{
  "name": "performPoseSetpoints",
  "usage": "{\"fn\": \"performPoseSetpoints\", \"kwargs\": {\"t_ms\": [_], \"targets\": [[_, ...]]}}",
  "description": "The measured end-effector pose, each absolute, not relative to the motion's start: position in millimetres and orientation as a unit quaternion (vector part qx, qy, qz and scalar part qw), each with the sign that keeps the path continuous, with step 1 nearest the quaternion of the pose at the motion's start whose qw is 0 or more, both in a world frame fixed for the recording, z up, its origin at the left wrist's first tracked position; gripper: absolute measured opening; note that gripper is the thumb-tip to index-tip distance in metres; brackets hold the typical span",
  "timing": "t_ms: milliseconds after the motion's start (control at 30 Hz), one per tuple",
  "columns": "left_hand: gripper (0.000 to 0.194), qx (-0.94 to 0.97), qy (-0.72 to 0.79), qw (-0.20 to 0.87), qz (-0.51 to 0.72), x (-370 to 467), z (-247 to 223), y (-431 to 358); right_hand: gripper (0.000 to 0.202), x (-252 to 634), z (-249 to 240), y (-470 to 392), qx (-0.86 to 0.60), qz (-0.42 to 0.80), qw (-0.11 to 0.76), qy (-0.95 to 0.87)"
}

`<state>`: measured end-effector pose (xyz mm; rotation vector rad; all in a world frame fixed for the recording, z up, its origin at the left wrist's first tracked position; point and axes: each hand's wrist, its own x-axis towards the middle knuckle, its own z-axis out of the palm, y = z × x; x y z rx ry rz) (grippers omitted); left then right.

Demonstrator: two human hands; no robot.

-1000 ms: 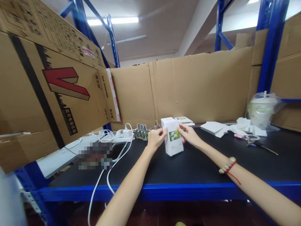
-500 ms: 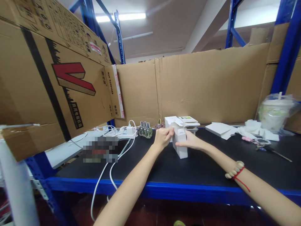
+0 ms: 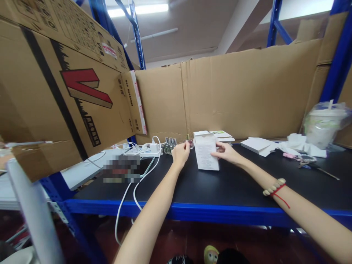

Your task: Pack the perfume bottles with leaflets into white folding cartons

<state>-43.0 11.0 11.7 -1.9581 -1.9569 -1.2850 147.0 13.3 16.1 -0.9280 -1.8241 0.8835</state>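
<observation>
My right hand [image 3: 227, 153] grips the right edge of a small white carton [image 3: 207, 156], upright on the black table top, with fine print on its broad side. My left hand [image 3: 180, 154] is apart from the carton, to its left, with fingers curled together. Whether anything is pinched in them is hidden. Just behind those fingers stands a pinkish bottle with a gold-coloured neck [image 3: 191, 142]. Several small glass bottles with silver tops [image 3: 168, 146] are partly covered by my left hand.
White boxes and a card [image 3: 221, 135] lie behind the carton. Farther right are a flat white box [image 3: 257, 145], crumpled paper [image 3: 297, 141], keys [image 3: 306, 157] and a bagged drink cup [image 3: 324, 123]. White cables [image 3: 137, 179] cross the left side near a phone-like device [image 3: 147, 165]. Cardboard walls the back.
My left hand has left the carton's top and moved left, near the bottles. The carton has turned so its broad printed side faces me, still in my right hand. The view has shifted slightly.
</observation>
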Motion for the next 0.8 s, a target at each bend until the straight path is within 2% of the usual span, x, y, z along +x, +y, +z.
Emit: {"fn": "performPoseSetpoints", "kwargs": {"t_ms": [133, 300, 433, 600, 800], "targets": [[0.036, -0.618, -0.691, 0.03, -0.374, -48.1, 9.1, 14.7, 0.03, 146.3, 13.4, 18.2, -0.355, 0.323, 0.466, -0.743], [0.019, -0.642, -0.685, 0.027, -0.345, -46.9, 3.2, 20.9, 0.037, 140.9, 13.8, 15.3, -0.393, 0.342, 0.495, -0.695], [0.021, -0.639, -0.698, 0.023, -0.323, -47.4, 1.2, 23.2, 0.042, 138.4, 16.4, 12.0, -0.407, 0.342, 0.522, -0.667], [0.018, -0.632, -0.704, 0.011, -0.322, -46.9, 3.4, 20.8, 0.039, 141.4, 13.5, 16.2, -0.439, 0.296, 0.529, -0.663], [0.028, -0.639, -0.69, -0.005, -0.341, -45.0, 5.8, 19.1, 0.041, 148.3, 9.2, 24.1, -0.469, 0.241, 0.52, -0.672]]}}
